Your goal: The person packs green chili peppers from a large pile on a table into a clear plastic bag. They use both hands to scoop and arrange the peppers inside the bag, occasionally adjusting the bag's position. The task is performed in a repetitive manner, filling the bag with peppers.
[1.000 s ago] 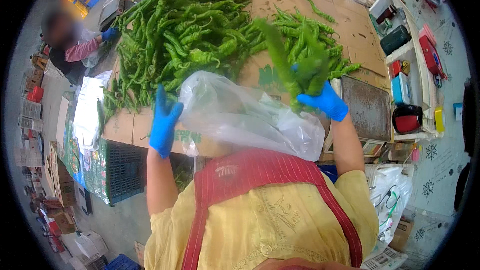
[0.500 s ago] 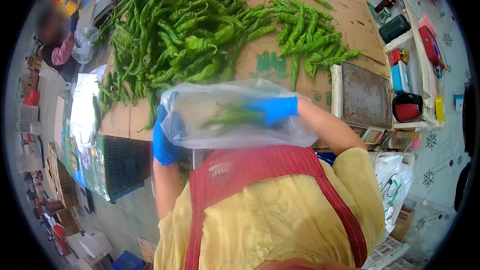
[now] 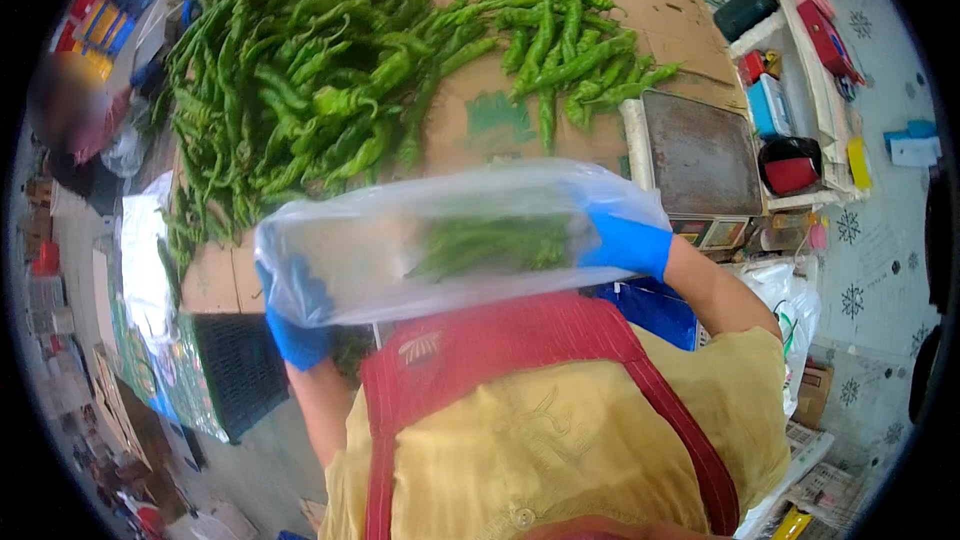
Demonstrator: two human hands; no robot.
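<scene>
A see-through plastic bag (image 3: 375, 225) is stretched sideways in front of my chest. Green chili peppers (image 3: 490, 245) show blurred through its film, lying towards its right half. My left hand (image 3: 298, 315), in a blue glove, is closed on the bag's left end, its fingers partly veiled by plastic. At the right end my blue-gloved right hand (image 3: 628, 240) grips the bag, with its fingertips behind the film. Beyond the bag, a big heap of long green peppers (image 3: 300, 90) covers the left of the cardboard (image 3: 460, 150), and a smaller pile (image 3: 575, 50) lies right of it.
A scale with a worn metal plate (image 3: 700, 155) stands to the right of the cardboard. Past it, a white foam tray (image 3: 825, 110) holds small containers and tools. A dark crate (image 3: 250, 370) is at the lower left. Another person (image 3: 80, 120) is at the far left.
My right hand has moved right, from the bag's middle to its right end, and the peppers stay inside. My left hand has moved left and down, stretching the bag wider. The view has shifted.
</scene>
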